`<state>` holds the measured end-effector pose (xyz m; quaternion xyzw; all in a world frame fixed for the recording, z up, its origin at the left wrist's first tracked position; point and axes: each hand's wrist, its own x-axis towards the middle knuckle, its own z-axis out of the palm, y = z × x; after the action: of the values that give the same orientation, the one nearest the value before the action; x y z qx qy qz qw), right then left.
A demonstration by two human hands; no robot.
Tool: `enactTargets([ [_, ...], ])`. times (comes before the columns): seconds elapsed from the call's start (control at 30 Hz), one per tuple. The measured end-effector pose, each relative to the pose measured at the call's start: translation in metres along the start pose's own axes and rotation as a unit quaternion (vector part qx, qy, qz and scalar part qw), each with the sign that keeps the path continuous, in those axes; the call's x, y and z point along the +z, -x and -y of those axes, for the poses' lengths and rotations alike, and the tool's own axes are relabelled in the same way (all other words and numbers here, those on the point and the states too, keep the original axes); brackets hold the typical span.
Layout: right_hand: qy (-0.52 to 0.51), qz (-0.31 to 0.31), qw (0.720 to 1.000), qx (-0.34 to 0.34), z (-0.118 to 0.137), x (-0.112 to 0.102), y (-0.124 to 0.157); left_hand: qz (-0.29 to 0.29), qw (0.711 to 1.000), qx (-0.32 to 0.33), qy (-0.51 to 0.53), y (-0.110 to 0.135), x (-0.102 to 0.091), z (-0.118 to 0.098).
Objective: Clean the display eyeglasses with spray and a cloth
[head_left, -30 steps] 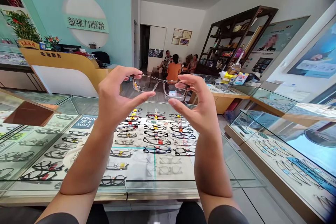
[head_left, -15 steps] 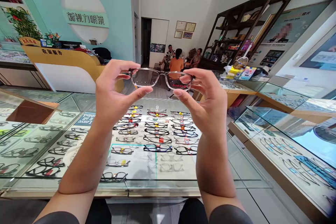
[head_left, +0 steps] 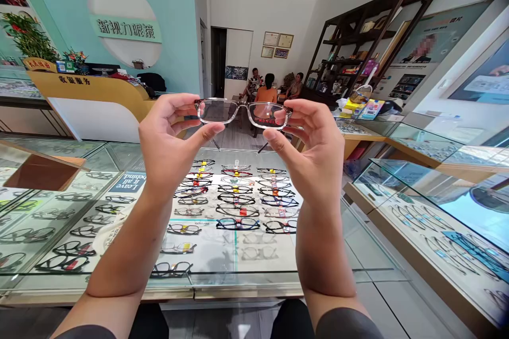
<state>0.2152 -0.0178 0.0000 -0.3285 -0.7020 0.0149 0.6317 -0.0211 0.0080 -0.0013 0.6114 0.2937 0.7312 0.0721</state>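
Observation:
Raised in front of me is a pair of eyeglasses (head_left: 242, 106) with a clear rim, dark hinges and red lettering on the right lens. My left hand (head_left: 167, 132) pinches the frame's left corner between thumb and fingers. On the other side, my right hand (head_left: 308, 143) grips the right corner the same way. The temple tips point away and hang slightly below the lenses. Under the hands, rows of eyeglass frames (head_left: 237, 199) lie in a glass display case (head_left: 238, 278), many with coloured stickers on the lenses.
A brown stand (head_left: 43, 169) sits on the glass at left. More glass cases (head_left: 437, 190) run along the right. Beyond are a yellow-and-white counter (head_left: 95, 116), a dark shelf (head_left: 358, 42) and several people seated at the back, one in an orange top (head_left: 265, 96).
The eyeglasses have risen slightly and tilted, so both temple tips now show below the lenses. Both hands keep their hold. The view has shifted slightly to the right.

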Motion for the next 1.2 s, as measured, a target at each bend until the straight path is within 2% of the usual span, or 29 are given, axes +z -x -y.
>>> enactTargets([
  [0.17, -0.002, -0.007, 1.000, 0.011, -0.004, 0.001, 0.001, 0.002, 1.000, -0.011, -0.004, -0.001, 0.002, 0.001],
  [0.47, 0.020, -0.013, 1.000, 0.020, 0.000, 0.001, 0.001, 0.029, 0.999, 0.043, -0.009, -0.001, 0.003, 0.018],
  [0.77, 0.046, -0.022, 0.999, -0.005, 0.002, 0.001, 0.003, 0.043, 0.999, 0.014, 0.022, -0.002, 0.007, 0.036],
  [1.2, 0.059, -0.016, 0.998, -0.016, -0.004, 0.000, 0.003, 0.004, 0.999, 0.027, -0.031, 0.004, 0.007, 0.029],
])
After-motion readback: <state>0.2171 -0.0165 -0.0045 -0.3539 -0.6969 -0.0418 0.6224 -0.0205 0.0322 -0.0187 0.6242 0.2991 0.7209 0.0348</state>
